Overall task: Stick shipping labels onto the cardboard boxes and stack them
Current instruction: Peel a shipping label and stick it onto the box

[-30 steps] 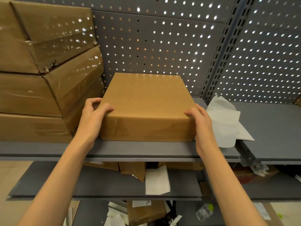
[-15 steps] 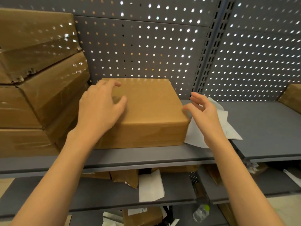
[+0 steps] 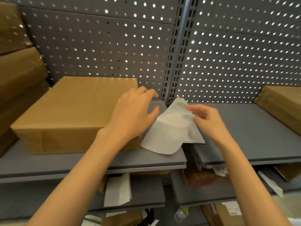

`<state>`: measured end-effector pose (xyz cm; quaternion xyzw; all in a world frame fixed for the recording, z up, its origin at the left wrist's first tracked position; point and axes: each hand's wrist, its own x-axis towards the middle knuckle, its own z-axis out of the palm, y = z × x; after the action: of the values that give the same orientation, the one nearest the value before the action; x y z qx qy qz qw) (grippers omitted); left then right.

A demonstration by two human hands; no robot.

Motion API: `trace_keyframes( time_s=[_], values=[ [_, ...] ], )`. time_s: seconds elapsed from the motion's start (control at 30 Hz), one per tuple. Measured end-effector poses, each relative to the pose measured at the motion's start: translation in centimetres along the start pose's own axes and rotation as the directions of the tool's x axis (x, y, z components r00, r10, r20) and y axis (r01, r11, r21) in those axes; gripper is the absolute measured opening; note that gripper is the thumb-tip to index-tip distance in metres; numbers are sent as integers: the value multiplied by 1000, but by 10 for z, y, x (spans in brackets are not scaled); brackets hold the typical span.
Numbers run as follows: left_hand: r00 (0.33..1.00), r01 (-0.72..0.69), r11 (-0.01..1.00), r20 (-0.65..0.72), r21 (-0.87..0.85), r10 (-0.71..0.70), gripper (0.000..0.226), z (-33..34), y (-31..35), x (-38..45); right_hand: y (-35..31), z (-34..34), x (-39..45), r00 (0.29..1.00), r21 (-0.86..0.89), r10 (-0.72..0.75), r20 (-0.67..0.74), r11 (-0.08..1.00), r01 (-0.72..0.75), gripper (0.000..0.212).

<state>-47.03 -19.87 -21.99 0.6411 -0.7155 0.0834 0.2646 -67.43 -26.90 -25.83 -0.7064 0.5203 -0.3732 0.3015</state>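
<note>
A plain brown cardboard box [image 3: 71, 111] lies flat on the grey shelf [image 3: 97, 162]. To its right lie white label sheets [image 3: 169, 128], partly curled, across the gap between two shelf boards. My left hand [image 3: 135, 115] hovers over the box's right edge, fingers spread, holding nothing. My right hand [image 3: 206, 121] is at the sheets' upper right, fingers bent over the paper; whether it pinches the paper is unclear.
A stack of taped brown boxes [image 3: 17, 75] fills the left end. Another brown box [image 3: 283, 108] sits at the far right on the neighbouring shelf [image 3: 254, 137]. Perforated metal backs the shelves. Lower shelves hold papers, boxes and a bottle [image 3: 180, 214].
Both hands let go of the box, which now rests on the shelf. They moved right to the white sheets, and the view turned right.
</note>
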Motion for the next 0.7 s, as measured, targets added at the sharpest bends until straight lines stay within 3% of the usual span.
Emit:
trace_keyframes(
  time_s=[0.13,0.37,0.5,0.6,0.7],
  values=[
    [995,-4,1000,95,-24,6,37,23,24,7,17,-10,3,945,-111,-72,320,987,112,60],
    [991,58,998,116,23,-61,33,36,34,14,25,-9,11,864,-173,-190,466,938,300,36],
    [991,86,994,108,-68,-79,31,33,31,18,24,-12,14,873,-93,-218,437,954,285,13],
    [992,97,977,95,-189,-80,31,28,30,23,20,-14,19,906,-22,-243,346,963,267,15],
    [984,143,931,148,-335,-98,48,17,31,29,12,-17,24,916,52,-258,306,966,255,14]
  ],
)
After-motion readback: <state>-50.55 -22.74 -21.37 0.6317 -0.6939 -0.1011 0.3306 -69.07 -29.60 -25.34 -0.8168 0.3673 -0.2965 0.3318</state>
